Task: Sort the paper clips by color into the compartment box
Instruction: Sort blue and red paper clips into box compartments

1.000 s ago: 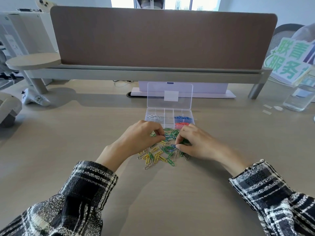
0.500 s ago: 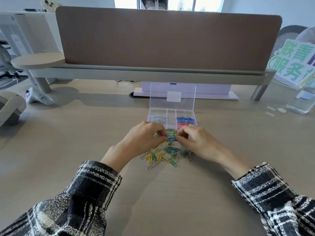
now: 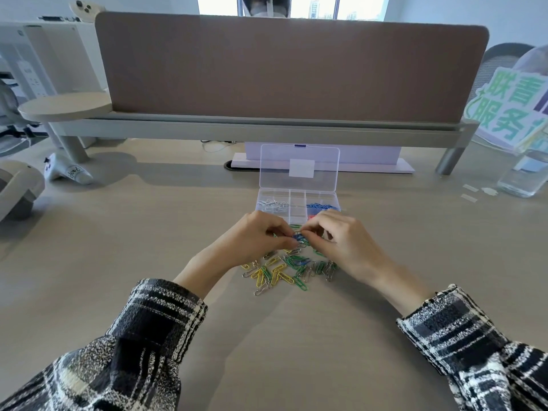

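Observation:
A clear compartment box (image 3: 297,194) stands open on the desk, its lid upright. Silver clips (image 3: 272,203) lie in its left compartment, blue clips (image 3: 321,206) in the right one, and a bit of red shows below the blue. A loose pile of paper clips (image 3: 289,269) in yellow, green, silver and blue lies just in front of the box. My left hand (image 3: 256,240) and my right hand (image 3: 344,243) meet above the pile, fingertips pinching a small tangle of blue and silver clips (image 3: 299,238) between them.
A brown desk divider (image 3: 290,69) on a grey rail runs across the back. A white controller (image 3: 66,172) lies at the far left. At the far right stand a clear water bottle (image 3: 522,176) and a green-lettered sign (image 3: 513,111); small paper scraps (image 3: 474,192) lie near them.
Both hands have lifted slightly from the pile toward the box, fingertips coming together on a few tangled clips. The camera has shifted a little.

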Available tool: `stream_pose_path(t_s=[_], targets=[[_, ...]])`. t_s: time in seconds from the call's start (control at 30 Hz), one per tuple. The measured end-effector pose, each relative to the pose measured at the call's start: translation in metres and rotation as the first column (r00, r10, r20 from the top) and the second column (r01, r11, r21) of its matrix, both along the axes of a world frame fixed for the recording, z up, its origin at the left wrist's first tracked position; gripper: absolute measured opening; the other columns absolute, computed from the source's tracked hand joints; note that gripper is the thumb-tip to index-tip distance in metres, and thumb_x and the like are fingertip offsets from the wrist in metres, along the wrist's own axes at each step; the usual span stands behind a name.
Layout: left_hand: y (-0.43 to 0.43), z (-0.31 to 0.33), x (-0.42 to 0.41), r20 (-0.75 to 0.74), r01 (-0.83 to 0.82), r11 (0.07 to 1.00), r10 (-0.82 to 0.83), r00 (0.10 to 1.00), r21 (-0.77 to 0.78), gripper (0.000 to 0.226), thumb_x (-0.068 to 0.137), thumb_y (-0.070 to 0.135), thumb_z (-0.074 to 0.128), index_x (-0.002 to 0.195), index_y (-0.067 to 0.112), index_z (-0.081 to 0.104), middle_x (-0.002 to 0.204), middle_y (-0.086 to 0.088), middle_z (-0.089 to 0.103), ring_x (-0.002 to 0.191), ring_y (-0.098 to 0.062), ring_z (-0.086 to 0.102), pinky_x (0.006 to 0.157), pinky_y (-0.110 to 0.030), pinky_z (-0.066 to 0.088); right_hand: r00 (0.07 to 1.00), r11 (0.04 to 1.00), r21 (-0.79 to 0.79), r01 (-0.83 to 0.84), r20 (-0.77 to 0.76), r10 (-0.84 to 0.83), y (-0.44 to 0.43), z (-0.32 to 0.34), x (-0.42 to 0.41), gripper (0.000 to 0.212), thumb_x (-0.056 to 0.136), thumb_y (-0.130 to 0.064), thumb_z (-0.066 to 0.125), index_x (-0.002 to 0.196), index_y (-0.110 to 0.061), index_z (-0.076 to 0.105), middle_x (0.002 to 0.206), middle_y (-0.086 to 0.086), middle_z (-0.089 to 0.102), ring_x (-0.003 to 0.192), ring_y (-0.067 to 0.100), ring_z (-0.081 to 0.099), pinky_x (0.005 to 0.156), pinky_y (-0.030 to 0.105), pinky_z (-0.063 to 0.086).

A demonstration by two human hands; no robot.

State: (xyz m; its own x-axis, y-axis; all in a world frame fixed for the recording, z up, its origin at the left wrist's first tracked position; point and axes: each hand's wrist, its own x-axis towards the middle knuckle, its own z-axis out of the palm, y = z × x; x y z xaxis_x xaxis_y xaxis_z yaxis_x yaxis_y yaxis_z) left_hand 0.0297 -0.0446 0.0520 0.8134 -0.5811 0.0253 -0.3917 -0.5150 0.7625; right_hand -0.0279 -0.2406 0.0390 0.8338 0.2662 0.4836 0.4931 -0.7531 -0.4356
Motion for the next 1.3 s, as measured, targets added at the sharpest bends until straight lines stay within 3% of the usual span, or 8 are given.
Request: stream_pose_path(t_s=[0.13, 0.23, 0.33, 0.4, 0.53, 0.7, 1.13, 1.3], targets=[[-0.002, 0.005, -0.003, -0.125, -0.047, 0.992, 0.033, 0.992, -0.114, 0.011, 0.089, 0.021, 0.069, 0.093, 0.011, 0.073, 0.055, 0.015, 0.062, 0.041, 0.003, 0.045, 0.041, -0.008, 0.032, 0.991, 0.999, -0.025, -0.020, 0.131, 0.023, 0.000, -0.001, 0.002, 0.010, 0.092, -0.016, 0.066, 0.099, -0.011, 0.070, 0.089, -0.013, 0.060, 0.084, -0.001, 0.051, 0.075, 0.012, 0.038], [-0.001, 0.006, -0.004, -0.141, -0.080, 0.988, 0.062, 0.988, -0.128, 0.013, 0.090, 0.021, 0.068, 0.092, 0.010, 0.073, 0.068, 0.008, 0.067, 0.041, 0.005, 0.044, 0.040, -0.007, 0.030, 0.986, 1.000, 0.020, -0.012, 0.168, 0.008, 0.000, -0.001, 0.004, 0.012, 0.091, -0.018, 0.066, 0.098, -0.010, 0.072, 0.088, -0.008, 0.065, 0.083, 0.006, 0.054, 0.075, 0.014, 0.041], [0.001, 0.003, 0.001, -0.101, -0.122, 0.989, 0.113, 0.988, -0.082, 0.012, 0.088, 0.025, 0.070, 0.089, 0.014, 0.074, 0.079, -0.003, 0.073, 0.046, 0.001, 0.047, 0.042, -0.009, 0.033, 0.980, 0.997, 0.057, 0.048, 0.190, -0.058, -0.005, -0.002, 0.007, 0.010, 0.089, -0.018, 0.068, 0.096, -0.012, 0.073, 0.084, -0.011, 0.064, 0.080, -0.006, 0.049, 0.075, 0.009, 0.036], [0.002, 0.000, 0.004, -0.079, -0.155, 0.986, 0.149, 0.986, -0.063, 0.010, 0.087, 0.026, 0.070, 0.086, 0.017, 0.074, 0.078, 0.001, 0.073, 0.050, 0.000, 0.050, 0.043, -0.010, 0.035, 0.986, 0.998, 0.032, 0.060, 0.156, -0.064, -0.010, -0.004, 0.009, 0.010, 0.088, -0.019, 0.069, 0.095, -0.013, 0.073, 0.083, -0.014, 0.063, 0.079, -0.005, 0.049, 0.073, 0.011, 0.038], [0.005, -0.002, 0.008, -0.032, -0.182, 0.983, 0.181, 0.983, -0.031, 0.007, 0.087, 0.028, 0.071, 0.083, 0.023, 0.074, 0.075, 0.010, 0.073, 0.055, 0.003, 0.054, 0.050, -0.013, 0.040, 0.996, 0.988, -0.138, 0.063, 0.079, -0.052, -0.017, -0.012, 0.012, 0.009, 0.089, -0.024, 0.068, 0.094, -0.017, 0.072, 0.090, -0.009, 0.067, 0.087, 0.013, 0.055, 0.075, 0.030, 0.048], [0.006, -0.004, 0.010, 0.020, -0.189, 0.982, 0.189, 0.982, -0.009, 0.006, 0.085, 0.030, 0.072, 0.080, 0.028, 0.074, 0.077, 0.010, 0.073, 0.077, -0.006, 0.066, 0.072, -0.023, 0.051, 0.999, 0.980, -0.199, 0.010, -0.049, -0.020, -0.017, -0.012, 0.011, 0.007, 0.084, -0.033, 0.072, 0.087, -0.027, 0.074, 0.091, -0.017, 0.056, 0.092, -0.003, 0.042, 0.078, 0.018, 0.036], [-0.001, -0.001, 0.012, 0.178, -0.221, 0.975, 0.212, 0.961, 0.030, 0.006, 0.087, 0.031, 0.068, 0.082, 0.029, 0.072, 0.079, 0.014, 0.068, 0.068, -0.006, 0.059, 0.058, -0.018, 0.044, 0.959, 0.945, -0.313, -0.096, -0.283, 0.003, -0.011, -0.007, 0.010, 0.007, 0.088, -0.029, 0.063, 0.086, -0.025, 0.067, 0.091, -0.012, 0.054, 0.093, 0.005, 0.042, 0.082, 0.024, 0.038], [-0.018, 0.001, 0.021, 0.277, -0.213, 0.976, 0.191, 0.942, 0.051, 0.006, 0.087, 0.030, 0.067, 0.087, 0.027, 0.072, 0.082, 0.015, 0.066, 0.073, -0.001, 0.055, 0.066, -0.021, 0.044, 0.927, 0.975, -0.216, -0.058, -0.373, -0.027, -0.016, -0.001, 0.006, 0.004, 0.083, -0.030, 0.065, 0.079, -0.029, 0.064, 0.085, -0.019, 0.060, 0.084, -0.003, 0.051, 0.071, 0.018, 0.041]])
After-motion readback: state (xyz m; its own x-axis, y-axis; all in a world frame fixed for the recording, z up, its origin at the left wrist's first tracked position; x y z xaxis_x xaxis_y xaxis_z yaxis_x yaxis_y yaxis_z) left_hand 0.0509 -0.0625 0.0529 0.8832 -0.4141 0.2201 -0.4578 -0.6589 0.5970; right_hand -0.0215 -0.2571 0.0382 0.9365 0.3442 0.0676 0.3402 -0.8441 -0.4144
